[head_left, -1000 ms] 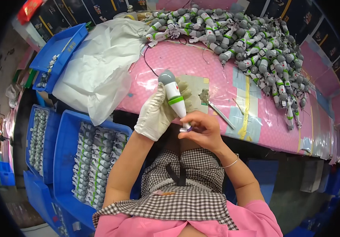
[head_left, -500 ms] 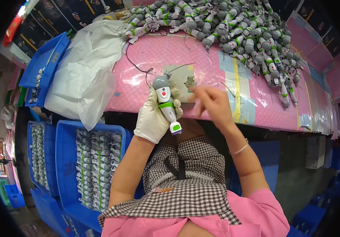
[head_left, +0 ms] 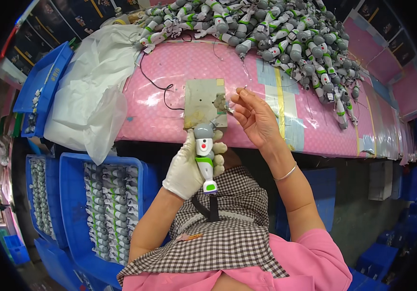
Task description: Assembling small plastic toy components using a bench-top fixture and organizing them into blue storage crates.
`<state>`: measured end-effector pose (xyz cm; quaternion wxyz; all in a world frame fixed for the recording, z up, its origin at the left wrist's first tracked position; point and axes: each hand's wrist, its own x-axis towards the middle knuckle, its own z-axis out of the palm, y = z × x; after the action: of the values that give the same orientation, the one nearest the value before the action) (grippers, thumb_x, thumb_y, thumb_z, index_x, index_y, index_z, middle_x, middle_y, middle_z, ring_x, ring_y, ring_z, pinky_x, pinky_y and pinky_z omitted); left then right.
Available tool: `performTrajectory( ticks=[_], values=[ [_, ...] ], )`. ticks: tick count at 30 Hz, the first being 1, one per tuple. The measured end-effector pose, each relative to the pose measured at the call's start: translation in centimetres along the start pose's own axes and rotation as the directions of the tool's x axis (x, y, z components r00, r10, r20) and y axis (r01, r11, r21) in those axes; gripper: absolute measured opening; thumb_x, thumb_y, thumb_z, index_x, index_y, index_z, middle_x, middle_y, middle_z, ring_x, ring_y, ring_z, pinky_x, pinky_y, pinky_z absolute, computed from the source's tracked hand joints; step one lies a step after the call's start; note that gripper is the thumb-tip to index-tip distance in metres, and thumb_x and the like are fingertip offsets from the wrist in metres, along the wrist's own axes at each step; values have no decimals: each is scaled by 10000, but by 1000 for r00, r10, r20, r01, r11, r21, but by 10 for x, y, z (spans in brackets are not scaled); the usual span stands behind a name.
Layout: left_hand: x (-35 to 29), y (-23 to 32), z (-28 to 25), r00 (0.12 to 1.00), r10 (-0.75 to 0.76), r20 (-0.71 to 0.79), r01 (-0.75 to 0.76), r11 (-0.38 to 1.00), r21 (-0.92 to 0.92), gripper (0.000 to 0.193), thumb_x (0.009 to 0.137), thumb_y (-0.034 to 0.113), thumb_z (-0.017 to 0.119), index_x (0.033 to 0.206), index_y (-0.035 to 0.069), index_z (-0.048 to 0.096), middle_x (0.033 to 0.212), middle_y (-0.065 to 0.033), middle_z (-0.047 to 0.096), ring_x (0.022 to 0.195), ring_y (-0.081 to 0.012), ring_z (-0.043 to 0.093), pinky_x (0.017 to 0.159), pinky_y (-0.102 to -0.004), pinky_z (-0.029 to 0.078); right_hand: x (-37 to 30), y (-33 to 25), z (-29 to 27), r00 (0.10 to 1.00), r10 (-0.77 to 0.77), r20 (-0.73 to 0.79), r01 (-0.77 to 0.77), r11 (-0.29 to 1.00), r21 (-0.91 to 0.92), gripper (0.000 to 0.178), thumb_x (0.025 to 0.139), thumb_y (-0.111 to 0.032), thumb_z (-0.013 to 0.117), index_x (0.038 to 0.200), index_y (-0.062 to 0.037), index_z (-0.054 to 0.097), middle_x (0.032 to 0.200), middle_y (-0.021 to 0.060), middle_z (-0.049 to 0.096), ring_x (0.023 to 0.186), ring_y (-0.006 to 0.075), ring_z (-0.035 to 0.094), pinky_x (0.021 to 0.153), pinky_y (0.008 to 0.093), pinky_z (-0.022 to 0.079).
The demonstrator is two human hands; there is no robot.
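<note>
I hold the white, grey and green toy piece [head_left: 205, 145] in my gloved left hand [head_left: 185, 170], fingers wrapped around it, its grey ball end toward the metal plate [head_left: 199, 99] on the pink surface [head_left: 145, 116]. My bare right hand [head_left: 258, 121] hovers beside the plate, fingers bent; I cannot tell whether they pinch anything. Similar pieces [head_left: 286, 46] lie heaped beyond.

Underside of grey-white piece [head_left: 204, 158] unseen

Rm: pink tbl [head_left: 320, 136], R front | obst: part pile [head_left: 286, 43] rear, cable [head_left: 164, 89] L of metal plate [head_left: 200, 89] | under tbl unclear
</note>
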<state>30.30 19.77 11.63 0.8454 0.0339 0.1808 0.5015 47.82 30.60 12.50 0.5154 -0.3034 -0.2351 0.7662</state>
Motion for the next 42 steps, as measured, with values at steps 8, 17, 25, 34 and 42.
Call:
performTrajectory(
  ticks=[8,17,25,34,42],
  values=[
    [13,-26,24,926,313,-211,10,537,843,392,841,133,650,1143,0,438,801,-48,534,586,-88,524,505,-223,423,21,2,-22,950,-225,217,302,477,-826,169,876,-136,551,862,4,643,734,2,571,563,40,473,492,180,399],
    [25,10,27,930,320,-182,-137,759,636,313,917,253,578,1120,25,514,956,-82,618,861,-191,620,785,-330,509,39,-16,-18,943,270,196,-19,631,-775,199,857,-149,523,718,-20,583,596,-26,468,497,41,386,441,209,309],
    [31,16,19,954,263,-141,-132,797,589,363,907,284,585,1115,-5,514,947,-120,633,886,-252,638,831,-401,524,44,-20,-13,925,320,202,-6,545,-838,213,866,-164,511,715,-27,574,571,-33,445,470,47,370,441,210,321],
    [32,15,20,963,249,-106,-149,814,561,368,910,285,578,1108,-20,521,966,-134,633,898,-257,638,815,-406,532,39,-16,-14,966,180,184,69,510,-857,205,869,-171,513,736,-32,584,614,-7,523,481,49,440,455,203,381],
    [3,30,11,780,626,24,-623,770,139,251,901,69,552,1139,86,473,1277,-123,502,1167,-310,512,952,-521,483,32,-65,-77,900,-388,197,210,-10,-978,213,855,-214,615,877,-4,646,734,35,573,639,125,545,571,270,432]
  ],
)
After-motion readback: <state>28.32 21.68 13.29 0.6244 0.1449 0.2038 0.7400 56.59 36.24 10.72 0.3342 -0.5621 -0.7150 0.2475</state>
